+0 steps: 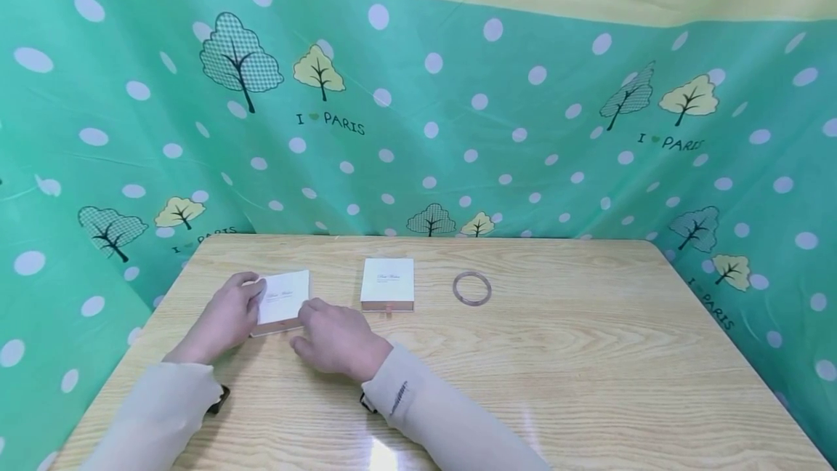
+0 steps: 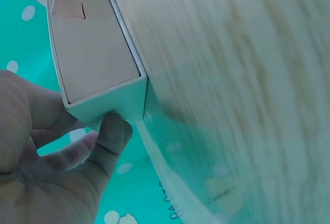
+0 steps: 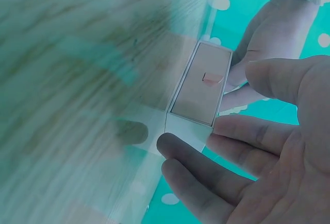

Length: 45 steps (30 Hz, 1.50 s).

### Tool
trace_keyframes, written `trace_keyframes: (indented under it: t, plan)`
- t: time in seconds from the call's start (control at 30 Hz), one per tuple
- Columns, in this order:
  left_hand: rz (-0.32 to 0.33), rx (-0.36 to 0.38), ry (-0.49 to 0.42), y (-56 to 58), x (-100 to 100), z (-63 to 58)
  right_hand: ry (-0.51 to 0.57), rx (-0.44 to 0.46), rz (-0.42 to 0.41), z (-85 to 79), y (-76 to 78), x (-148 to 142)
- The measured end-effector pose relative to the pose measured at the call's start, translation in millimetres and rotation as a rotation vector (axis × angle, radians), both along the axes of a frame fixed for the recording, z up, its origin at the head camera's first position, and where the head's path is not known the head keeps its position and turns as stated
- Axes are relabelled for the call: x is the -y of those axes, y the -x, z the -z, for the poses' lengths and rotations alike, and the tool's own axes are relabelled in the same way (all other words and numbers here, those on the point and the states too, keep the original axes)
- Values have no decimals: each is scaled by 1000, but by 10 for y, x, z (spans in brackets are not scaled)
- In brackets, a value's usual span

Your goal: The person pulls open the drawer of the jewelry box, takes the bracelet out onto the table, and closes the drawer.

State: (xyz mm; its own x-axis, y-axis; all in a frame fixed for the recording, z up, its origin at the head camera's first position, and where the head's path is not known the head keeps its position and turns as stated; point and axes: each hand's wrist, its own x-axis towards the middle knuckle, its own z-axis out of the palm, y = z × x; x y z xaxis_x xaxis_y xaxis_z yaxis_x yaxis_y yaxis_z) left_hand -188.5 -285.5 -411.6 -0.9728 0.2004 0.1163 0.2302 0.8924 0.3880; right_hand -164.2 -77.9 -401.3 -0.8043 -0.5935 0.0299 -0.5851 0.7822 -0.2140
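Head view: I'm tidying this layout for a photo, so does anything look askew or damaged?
The left gift box, between the left hand and right hand, sits turned, whereas the other gift box lies nearly square to the far edge of the table. No spill or damage shows.

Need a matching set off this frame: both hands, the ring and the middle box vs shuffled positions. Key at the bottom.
Things:
1. left hand
2. right hand
3. middle box
4. ring

Positions:
A. on the table, right of both boxes
B. at the left edge of the left box
C. untouched, between the left box and the ring
D. at the right edge of the left box

Pairs: 1-B; 2-D; 3-C; 4-A
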Motion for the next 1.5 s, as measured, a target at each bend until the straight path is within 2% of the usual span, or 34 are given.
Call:
trace_keyframes:
  t: [1.1,1.5]
  plan:
    - [-31,-18,-22,-90,-123,-8,23,-15,-11,12,-63,-146]
    - [-24,-30,-29,-107,-157,-14,30,-14,1,42,-70,-165]
